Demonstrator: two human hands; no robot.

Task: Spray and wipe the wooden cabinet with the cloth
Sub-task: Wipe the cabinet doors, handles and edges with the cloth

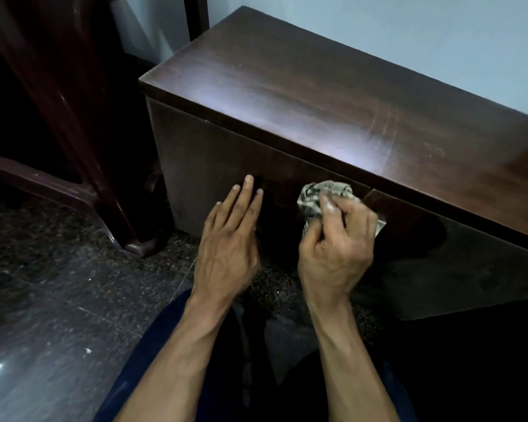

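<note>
A low dark wooden cabinet point(333, 95) stands against the pale wall, its top showing faint wipe streaks. My right hand point(336, 242) is shut on a crumpled grey patterned cloth point(317, 197), pressing it to the cabinet's front panel just under the top edge. My left hand point(229, 239) is flat with fingers spread, fingertips touching the front panel to the left of the cloth. No spray bottle is in view.
A dark brown plastic chair or stool point(73, 147) stands close to the cabinet's left side, one leg on the floor. The floor point(58, 284) is dark speckled stone. My knees in dark trousers point(171, 345) are at the bottom.
</note>
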